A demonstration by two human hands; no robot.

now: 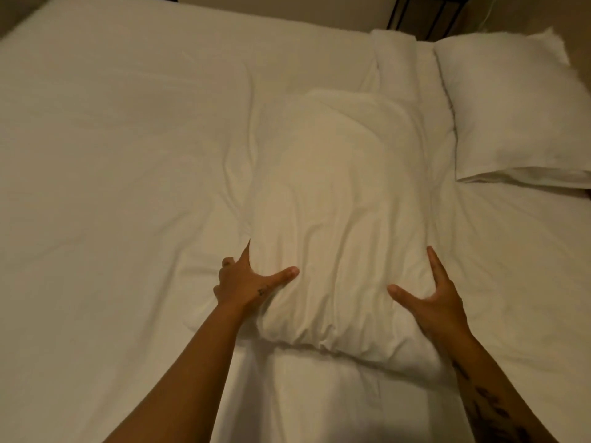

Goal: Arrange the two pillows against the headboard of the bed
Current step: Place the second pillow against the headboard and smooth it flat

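While one pillow (515, 107) is already laid at the bed's (112, 155) far right corner, the second pillow (339, 225) is lying lengthwise in the middle of the bed, well apart from any headboard, which cannot be made out clearly. Its near end is clasped from both sides: the left hand (246, 282) is spread, thumb on top and fingers tucked under the edge, and the right hand (435, 298) is opened wide against the other flank. Such a two-sided hold is probably chosen so the soft pillow can be lifted without sagging.
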